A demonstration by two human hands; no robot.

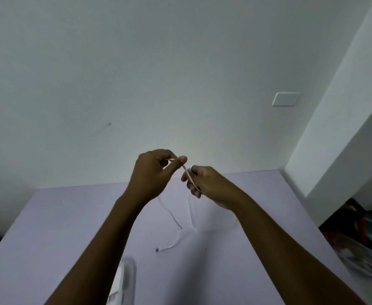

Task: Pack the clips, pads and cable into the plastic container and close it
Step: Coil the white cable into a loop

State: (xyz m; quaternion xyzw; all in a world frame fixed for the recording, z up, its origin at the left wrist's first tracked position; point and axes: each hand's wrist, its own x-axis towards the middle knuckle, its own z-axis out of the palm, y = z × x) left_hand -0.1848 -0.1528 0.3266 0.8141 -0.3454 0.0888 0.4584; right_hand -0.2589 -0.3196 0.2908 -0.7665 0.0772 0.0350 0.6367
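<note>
Both my hands are raised above the table and pinch a thin white cable [192, 216]. My left hand [153, 172] grips one stretch of it between thumb and fingers. My right hand [205, 182] holds the adjoining stretch, wrapped around its fingers. The rest of the cable hangs down in loops to the pale purple table [48, 227], and its plug end [158, 249] lies there. A clear plastic container [125, 280] sits at the bottom edge, partly hidden by my left forearm. No clips or pads can be made out.
A white wall with a switch plate [286, 99] stands behind the table. Dark clutter with red and blue items [361, 238] lies off the table's right edge, beneath a white ledge.
</note>
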